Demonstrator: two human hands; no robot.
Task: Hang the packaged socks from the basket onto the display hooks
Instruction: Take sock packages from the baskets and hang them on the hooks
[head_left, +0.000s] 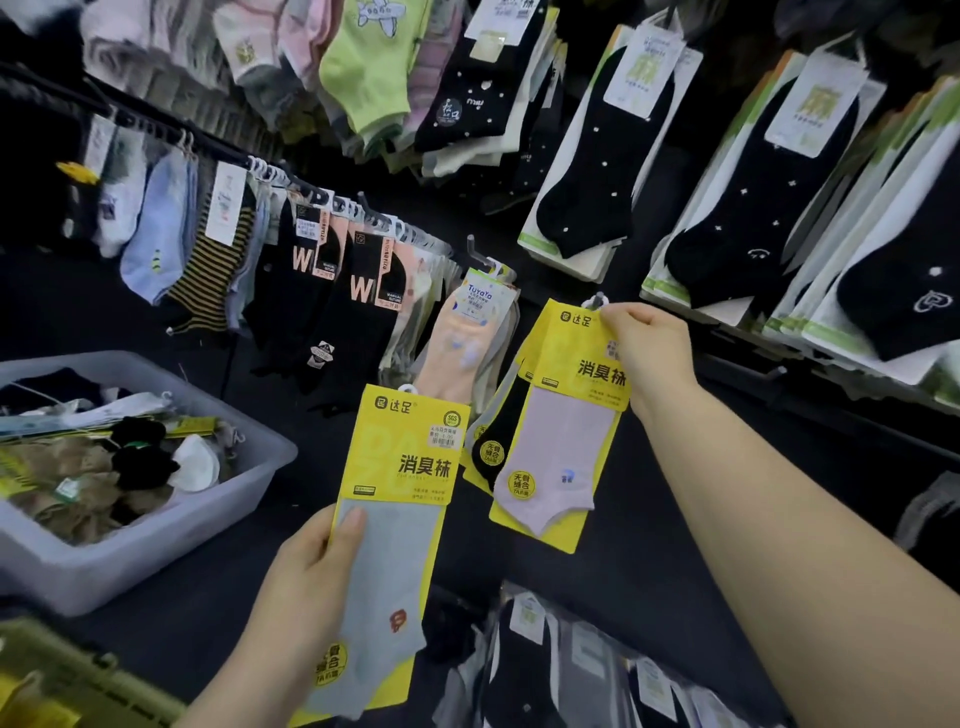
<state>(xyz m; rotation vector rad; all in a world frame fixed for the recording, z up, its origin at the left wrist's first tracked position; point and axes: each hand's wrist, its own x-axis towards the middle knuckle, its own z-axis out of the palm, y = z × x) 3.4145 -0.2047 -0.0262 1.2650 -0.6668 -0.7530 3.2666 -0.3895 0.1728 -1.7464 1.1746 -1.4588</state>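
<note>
Grey sock pack (395, 525) is in my left hand (306, 582). The fingers wrap round its near edge and the thumb lies flat on the front, low down on the sock and not on the yellow card. That is my first worry. Everything above the grip stands unsupported, so the card could flop as I lift it. Its white hanger loop (408, 388), at the far end from my thumb, would then be hard to aim.

Up and across, my right hand (644, 353) pinches the top corner of the lilac sock pack (561, 447), fingers curled over the card's edge. The display hook (597, 301) sits right at those fingertips. I can't tell whether the lilac pack's hanger is properly seated on it. If it isn't, the pack drops the moment I let go. A black sock pack (498, 431) hangs tucked behind the lilac one, below my pinch. If I tug sideways I could drag that one off too.

This corner is crowded as well. The peach TuyaYa pack (457, 343) hangs just beside the lilac pack, on the side away from my right palm. A careless swing of the grey pack could clip it. And while my right hand covers the hook there's no clear way in for the grey pack's loop.

The basket (130, 566) sits well out beyond my left knuckles with plenty of packs in it. An elbow drifting that way could nudge it.
</note>
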